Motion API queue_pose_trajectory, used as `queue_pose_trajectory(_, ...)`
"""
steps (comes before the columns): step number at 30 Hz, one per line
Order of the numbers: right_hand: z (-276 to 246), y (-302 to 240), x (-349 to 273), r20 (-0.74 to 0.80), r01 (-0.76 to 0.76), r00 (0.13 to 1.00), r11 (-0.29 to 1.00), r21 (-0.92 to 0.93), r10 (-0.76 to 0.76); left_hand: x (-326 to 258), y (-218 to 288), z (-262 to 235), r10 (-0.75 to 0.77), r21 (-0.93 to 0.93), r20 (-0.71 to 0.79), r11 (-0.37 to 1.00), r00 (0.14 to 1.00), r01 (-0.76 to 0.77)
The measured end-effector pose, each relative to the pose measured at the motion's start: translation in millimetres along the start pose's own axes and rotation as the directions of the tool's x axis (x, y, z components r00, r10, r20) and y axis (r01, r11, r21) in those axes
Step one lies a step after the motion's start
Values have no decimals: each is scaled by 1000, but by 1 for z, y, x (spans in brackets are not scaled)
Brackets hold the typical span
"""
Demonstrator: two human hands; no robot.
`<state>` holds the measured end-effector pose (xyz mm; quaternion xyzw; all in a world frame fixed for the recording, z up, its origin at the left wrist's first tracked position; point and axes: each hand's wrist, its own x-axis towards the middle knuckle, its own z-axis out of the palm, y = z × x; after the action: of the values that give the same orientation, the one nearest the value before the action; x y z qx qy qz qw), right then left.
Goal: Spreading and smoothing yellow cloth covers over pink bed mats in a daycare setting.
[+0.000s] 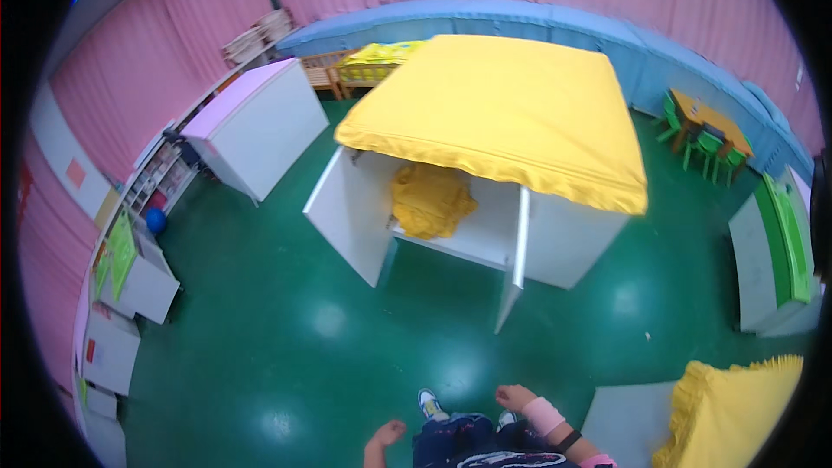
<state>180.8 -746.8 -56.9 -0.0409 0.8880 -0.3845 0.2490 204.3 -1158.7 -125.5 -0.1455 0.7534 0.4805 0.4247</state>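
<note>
yellow cloth [431,199] sits inside open white cabinet [451,221].

1 head view looks steeply down from above both hands. It faces forward past them to the white cabinet [485,217], well apart.

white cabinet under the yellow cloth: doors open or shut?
Open. Both doors of the cabinet swing outward, showing a bundled yellow cloth on the shelf inside.

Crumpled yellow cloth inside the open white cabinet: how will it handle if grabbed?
The yellow cloth lies bunched in soft folds, so probably floppy and light. Likely to unfurl and drape when lifted. It may drag on the cabinet shelf rather than slide cleanly.
</note>
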Motion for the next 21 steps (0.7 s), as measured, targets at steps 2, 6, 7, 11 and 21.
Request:
queue_pose_trajectory(2,17,-15,42,35,55,998,998,-13,-54,1,-16,-27,12,-93,-63,995,998,-18)
queue_pose_trajectory(6,30,-56,135,110,56,993,977,-207,-34,-1,-52,-96,-6,-76,-261,997,965,-14)
queue_pose_trajectory(7,24,-76,158,115,62,993,976,-206,-39,6,-73,-116,-5,25,-329,1000,944,14)
queue_pose_trajectory(11,1,-137,228,60,78,996,986,-148,-70,30,-89,-183,-99,-141,-259,988,961,64)
queue_pose_trajectory(21,-31,-126,342,-59,-122,991,992,4,122,226,212,-279,418,-17,-143,905,897,-424)
